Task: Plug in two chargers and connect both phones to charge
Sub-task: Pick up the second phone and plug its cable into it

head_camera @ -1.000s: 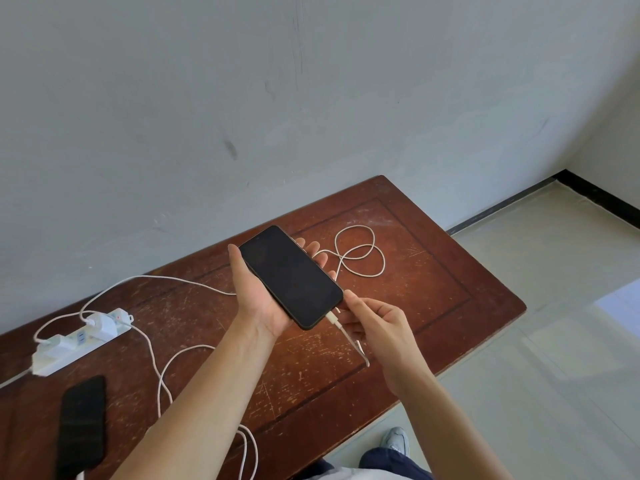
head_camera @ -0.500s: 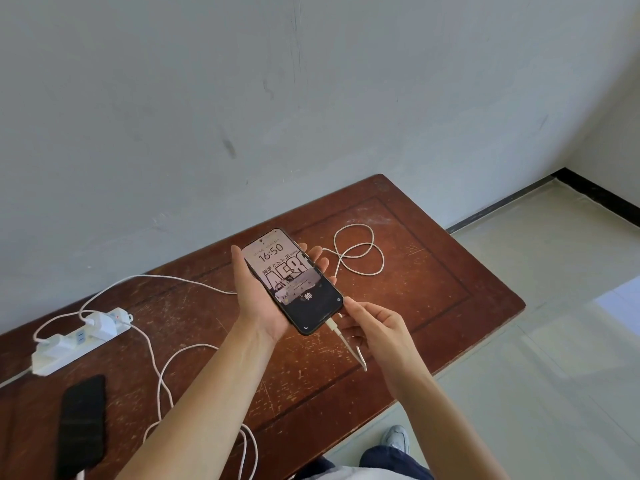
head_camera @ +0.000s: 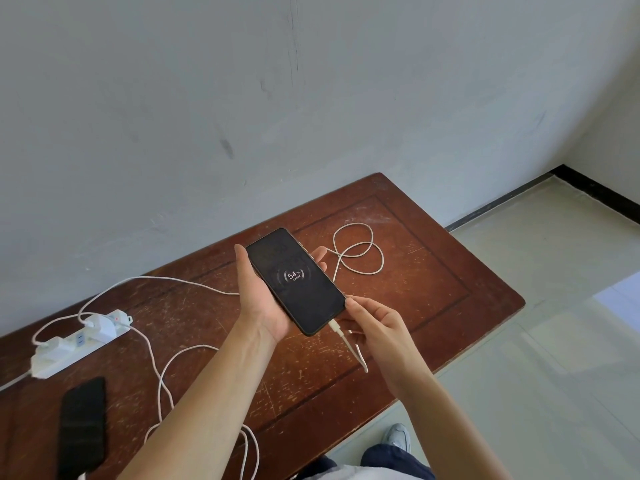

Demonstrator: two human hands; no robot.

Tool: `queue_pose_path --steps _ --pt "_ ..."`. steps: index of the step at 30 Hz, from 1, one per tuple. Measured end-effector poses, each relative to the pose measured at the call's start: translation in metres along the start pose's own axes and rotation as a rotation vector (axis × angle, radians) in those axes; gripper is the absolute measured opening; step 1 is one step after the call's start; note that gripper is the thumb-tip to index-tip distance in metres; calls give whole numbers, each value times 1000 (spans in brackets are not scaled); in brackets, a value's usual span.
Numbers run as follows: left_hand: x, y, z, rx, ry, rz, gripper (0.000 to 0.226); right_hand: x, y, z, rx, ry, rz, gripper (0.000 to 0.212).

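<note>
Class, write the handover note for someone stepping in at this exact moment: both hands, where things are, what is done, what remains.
Left hand holds the phone above the table; its screen shows a 54% charging ring.
Right hand pinches the white cable at the phone's bottom port.
Two chargers sit in the power strip.
Second phone lies dark on the table; whether it is connected cannot be told.
Left: set the phone down, check the second.

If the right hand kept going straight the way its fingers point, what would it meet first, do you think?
The right hand points up-left at the held phone; its fingertips are already at that phone's lower corner, beside the white plug. Depth is uncertain.
</note>
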State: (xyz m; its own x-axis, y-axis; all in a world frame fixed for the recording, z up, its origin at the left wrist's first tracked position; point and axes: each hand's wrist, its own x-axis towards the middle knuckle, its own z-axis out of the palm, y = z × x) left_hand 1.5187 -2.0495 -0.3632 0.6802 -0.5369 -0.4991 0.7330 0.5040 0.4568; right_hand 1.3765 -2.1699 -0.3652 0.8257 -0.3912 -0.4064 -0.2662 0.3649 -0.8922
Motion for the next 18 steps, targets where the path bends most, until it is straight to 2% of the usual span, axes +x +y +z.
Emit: queue_pose_path --steps 4,7,13,15,18 --pt "-1 0 1 1 48 -43 95 2 5 2 99 -32 12 29" --pt "0 -5 -6 35 104 5 84 6 9 1 126 -30 19 29" --pt "-8 -22 -38 66 51 -45 55 28 34 -14 18 13 51 24" --pt "-5 -25 -46 64 82 -35 48 43 51 -21 -128 72 98 33" --pt "-3 -26 -56 78 155 -27 44 65 83 -34 -672 192 151 52"
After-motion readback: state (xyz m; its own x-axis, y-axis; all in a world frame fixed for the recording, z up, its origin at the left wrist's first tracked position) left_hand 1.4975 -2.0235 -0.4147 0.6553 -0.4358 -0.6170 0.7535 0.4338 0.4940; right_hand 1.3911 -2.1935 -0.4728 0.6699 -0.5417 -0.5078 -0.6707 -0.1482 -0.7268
